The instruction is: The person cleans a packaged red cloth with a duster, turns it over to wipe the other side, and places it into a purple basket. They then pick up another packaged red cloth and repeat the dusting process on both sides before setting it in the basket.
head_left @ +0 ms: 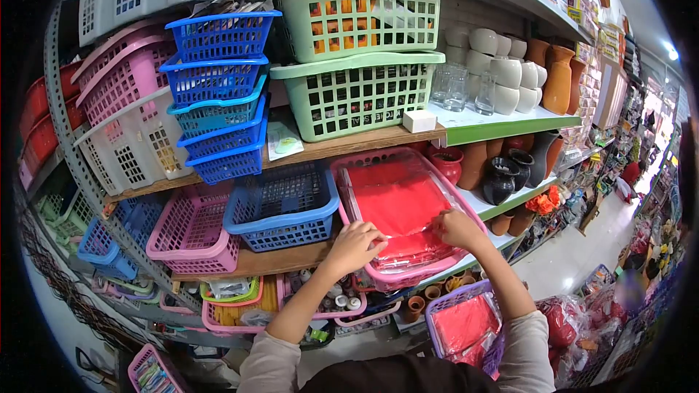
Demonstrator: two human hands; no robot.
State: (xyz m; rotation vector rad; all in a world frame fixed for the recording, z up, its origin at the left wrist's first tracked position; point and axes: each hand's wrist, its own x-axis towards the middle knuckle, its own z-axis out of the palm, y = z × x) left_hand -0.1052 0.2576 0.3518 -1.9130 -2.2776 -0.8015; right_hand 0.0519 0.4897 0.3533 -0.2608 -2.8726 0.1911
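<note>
A pink plastic basket point(337, 188) on the shelf holds a stack of flat red packets point(397, 205) in clear plastic wrap. At the stack's near left edge is my left hand point(357, 247), its fingers stretched and slightly apart, touching the plastic. My right hand point(459, 229) lies at the right side of the stack, its fingers curled in a pinch on the edge of a red packet. The fingertips of this hand are partly hidden. Below, a purple basket point(435, 320) holds more red packets point(467, 324).
Left of the pink basket stand a blue basket point(280, 227) and another pink basket point(191, 247). Green baskets point(357, 58) are stacked above, beside small blue baskets point(222, 76). Dark vases point(502, 178) stand to the right. Plastic-wrapped red goods point(564, 320) lie low at right, near the aisle floor point(575, 247).
</note>
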